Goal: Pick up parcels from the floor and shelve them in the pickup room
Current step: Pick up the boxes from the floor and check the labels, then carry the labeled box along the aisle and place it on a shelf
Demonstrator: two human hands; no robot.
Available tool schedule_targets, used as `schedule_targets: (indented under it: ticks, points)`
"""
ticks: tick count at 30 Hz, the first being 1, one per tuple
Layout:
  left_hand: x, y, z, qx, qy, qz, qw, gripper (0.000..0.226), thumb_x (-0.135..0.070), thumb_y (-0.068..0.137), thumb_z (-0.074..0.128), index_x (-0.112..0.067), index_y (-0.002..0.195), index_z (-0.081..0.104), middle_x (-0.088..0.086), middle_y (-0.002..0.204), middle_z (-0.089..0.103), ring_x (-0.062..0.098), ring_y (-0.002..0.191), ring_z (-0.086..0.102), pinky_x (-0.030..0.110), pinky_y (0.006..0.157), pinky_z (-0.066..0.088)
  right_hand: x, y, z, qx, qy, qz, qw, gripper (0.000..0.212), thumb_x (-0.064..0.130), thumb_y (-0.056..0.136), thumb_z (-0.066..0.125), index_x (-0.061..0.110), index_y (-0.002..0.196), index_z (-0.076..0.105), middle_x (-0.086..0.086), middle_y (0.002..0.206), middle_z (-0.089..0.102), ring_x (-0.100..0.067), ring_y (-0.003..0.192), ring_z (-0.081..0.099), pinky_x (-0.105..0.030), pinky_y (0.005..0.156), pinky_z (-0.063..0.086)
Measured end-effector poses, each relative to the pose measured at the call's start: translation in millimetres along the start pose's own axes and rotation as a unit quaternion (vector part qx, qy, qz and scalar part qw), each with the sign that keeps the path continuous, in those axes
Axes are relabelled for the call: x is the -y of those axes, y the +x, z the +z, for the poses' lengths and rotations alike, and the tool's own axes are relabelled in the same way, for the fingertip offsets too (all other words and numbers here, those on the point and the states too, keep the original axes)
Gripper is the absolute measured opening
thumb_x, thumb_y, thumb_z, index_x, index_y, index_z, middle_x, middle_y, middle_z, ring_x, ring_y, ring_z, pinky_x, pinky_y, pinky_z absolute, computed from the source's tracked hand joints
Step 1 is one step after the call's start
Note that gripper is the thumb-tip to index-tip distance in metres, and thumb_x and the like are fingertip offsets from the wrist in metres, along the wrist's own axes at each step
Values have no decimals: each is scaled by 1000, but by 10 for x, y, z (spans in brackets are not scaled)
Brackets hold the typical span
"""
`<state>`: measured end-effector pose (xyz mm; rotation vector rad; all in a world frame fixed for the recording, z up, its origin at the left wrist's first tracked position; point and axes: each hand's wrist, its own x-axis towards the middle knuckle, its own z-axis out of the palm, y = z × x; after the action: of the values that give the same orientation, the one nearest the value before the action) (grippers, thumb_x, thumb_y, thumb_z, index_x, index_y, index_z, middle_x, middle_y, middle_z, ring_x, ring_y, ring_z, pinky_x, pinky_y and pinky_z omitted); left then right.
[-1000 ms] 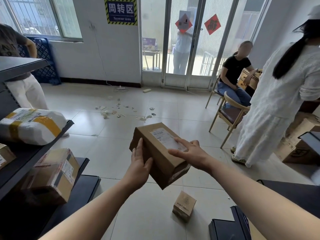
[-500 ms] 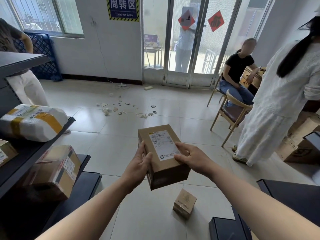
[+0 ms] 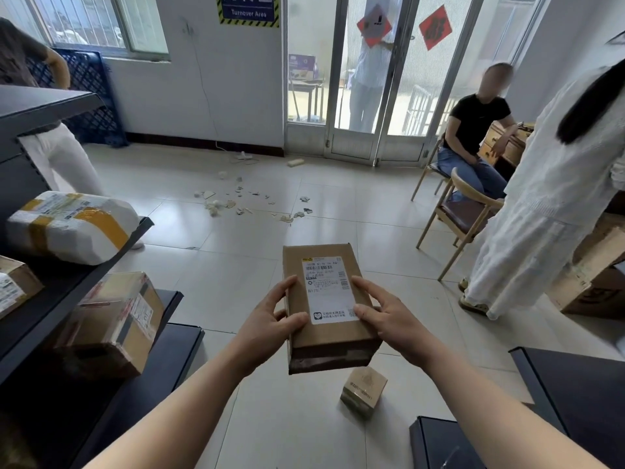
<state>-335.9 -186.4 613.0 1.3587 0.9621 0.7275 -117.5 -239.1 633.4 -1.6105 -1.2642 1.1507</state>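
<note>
Box up in the air over the floor, squeezed tight between left hand and right hand, label up for reading before shelving.

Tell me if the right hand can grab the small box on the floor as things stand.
Probably not yet: the right hand and left hand both grip the labelled parcel; the small box sits unobstructed below.

1. The room is bright; daylight comes in through the glass doors and window far beyond the hands.
2. The floor shines softly.
3. Edges bend outward.
4. The shelves left of the hands look dark.
</note>
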Motion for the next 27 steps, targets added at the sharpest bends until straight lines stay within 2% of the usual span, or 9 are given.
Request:
schedule_targets:
  ticks: [2,5,10,12,16,20,24,27]
  points:
    - [8,-20,-13,-1,-4,1,1000,68,-21,76,69,-50,131,41,-11,141,43,21,121,55,42,93,54,1,-51,37,1,23,-7,1000,51,9,94,51,32,138,40,10,123,56,-13,107,60,-35,92,53]
    - [23,-60,-23,-5,-14,2,1000,68,-25,69,70,-52,126,45,-12,141,44,23,124,52,44,93,53,-12,-121,71,-10,27,-15,999,53,10,94,51,31,141,38,7,129,55,-13,111,58,-37,95,52]
    - [61,-152,-8,-11,-48,15,999,65,-3,83,66,-46,127,46,-12,138,45,23,124,52,32,82,58,-29,-230,119,-23,20,-37,999,54,12,94,52,32,142,37,6,132,54,-12,115,55,-39,99,49]
    - [69,-200,-14,-10,-51,17,998,66,-6,79,70,-46,126,46,-13,136,46,22,124,51,29,78,58,-49,-277,151,-28,15,-48,998,54,13,93,54,34,141,38,7,132,54,-11,116,55,-38,99,49]
    - [72,-275,-59,-6,-51,18,999,68,-17,69,70,-49,125,48,-13,138,45,23,125,51,35,82,58,-78,-357,221,-32,24,-54,998,53,16,93,55,41,137,39,14,128,55,-8,115,56,-36,96,51]
    - [90,-339,-103,-10,-51,11,999,67,-18,70,69,-51,123,47,-16,136,45,23,125,51,31,77,59,-93,-380,290,-28,36,-54,997,53,15,93,56,37,138,39,14,128,55,-7,114,56,-32,95,52]
    - [121,-403,-147,-44,-53,3,998,64,-8,80,69,-47,126,45,-20,127,47,22,125,49,24,68,57,-102,-299,351,-5,33,-55,998,54,14,93,55,37,139,38,11,131,54,-9,116,55,-34,96,51]
    - [115,-466,-207,-87,-51,2,995,64,-4,84,65,-46,126,43,-21,124,46,21,124,48,21,67,57,-69,-165,390,36,23,-65,997,54,15,93,55,38,139,39,9,131,55,-9,117,55,-35,98,50]
